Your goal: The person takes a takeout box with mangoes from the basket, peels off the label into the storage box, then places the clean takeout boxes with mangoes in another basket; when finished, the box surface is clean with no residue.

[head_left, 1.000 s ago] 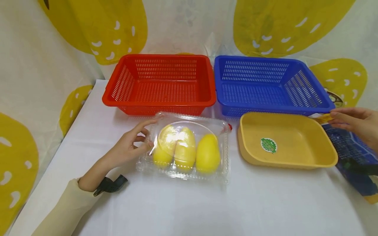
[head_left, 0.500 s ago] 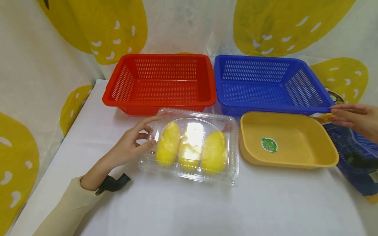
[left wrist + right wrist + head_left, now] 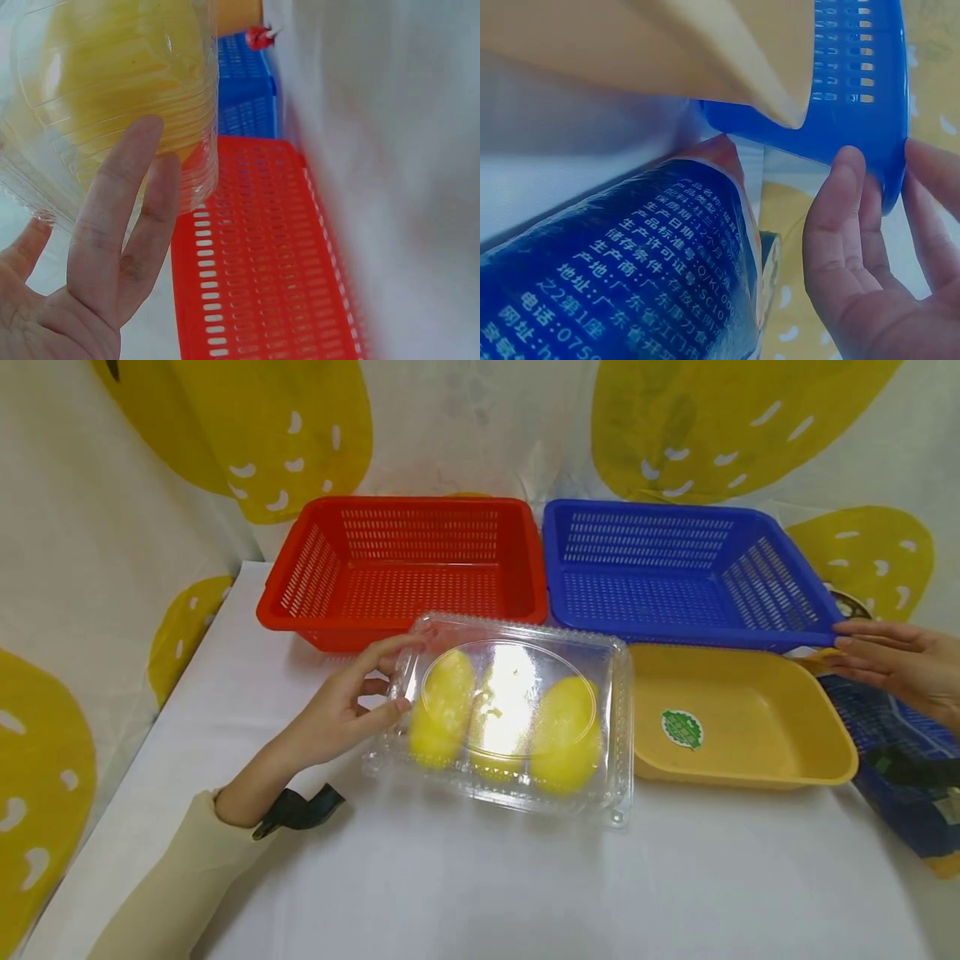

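Note:
My left hand [image 3: 341, 710] grips the left end of a clear plastic clamshell box [image 3: 510, 789], thumb in front and fingers behind. Three yellow mangoes [image 3: 442, 710] show through its lid, blurred by glare. The box looks raised off the table, tilted, and it overlaps the tan basin's left end. In the left wrist view, two fingers [image 3: 112, 210] lie along the ridged box side. At far right, my right hand [image 3: 903, 664] pinches the near right corner of the blue basket [image 3: 870, 142], with fingers on both sides of its rim.
A red basket [image 3: 401, 627] stands behind the box, beside the blue one. The tan basin [image 3: 750, 718] with a green sticker sits before the blue basket. A blue printed bag [image 3: 630, 262] lies right of the basin. A small red round thing [image 3: 259, 37] lies near the blue basket.
My left hand has raised the clamshell box and carried it rightward, to overlap the basin. My right hand has shifted slightly up, from a yellow strip beside the basin to the blue basket's corner.

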A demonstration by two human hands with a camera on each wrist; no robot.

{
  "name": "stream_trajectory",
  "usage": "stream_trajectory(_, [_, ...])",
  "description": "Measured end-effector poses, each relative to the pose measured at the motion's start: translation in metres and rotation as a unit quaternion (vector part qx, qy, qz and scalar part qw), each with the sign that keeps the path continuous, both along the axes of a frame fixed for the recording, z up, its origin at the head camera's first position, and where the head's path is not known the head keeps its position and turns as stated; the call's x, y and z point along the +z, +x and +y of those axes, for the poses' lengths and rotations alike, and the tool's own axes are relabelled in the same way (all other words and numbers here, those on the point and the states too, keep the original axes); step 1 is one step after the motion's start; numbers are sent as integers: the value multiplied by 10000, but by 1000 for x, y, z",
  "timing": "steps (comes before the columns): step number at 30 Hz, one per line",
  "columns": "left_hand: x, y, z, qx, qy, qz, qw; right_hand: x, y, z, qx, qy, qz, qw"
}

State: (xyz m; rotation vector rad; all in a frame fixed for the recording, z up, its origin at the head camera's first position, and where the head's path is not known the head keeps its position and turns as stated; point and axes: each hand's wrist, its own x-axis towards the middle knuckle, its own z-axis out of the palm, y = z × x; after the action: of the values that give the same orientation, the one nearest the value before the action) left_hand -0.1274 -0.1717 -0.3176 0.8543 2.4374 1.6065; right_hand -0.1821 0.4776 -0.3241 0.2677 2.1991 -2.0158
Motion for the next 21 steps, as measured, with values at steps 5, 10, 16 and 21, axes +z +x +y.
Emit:
stream_trajectory(5, [6, -8, 7, 11, -74, 15, 10000, 11, 8, -18, -69, 86, -5, 9999])
stream_trajectory(10, [14, -16, 12, 27, -121, 35, 9999, 8, 11, -17, -194, 13, 30, 9998])
stream_trajectory(16, [21, -20, 19, -12, -99, 107, 9999, 6, 12, -17, -248, -398, 133, 9988])
stream_trajectory(21, [25, -23, 26, -14, -38, 220, 9997, 9, 12, -20, -324, -194, 33, 9993])
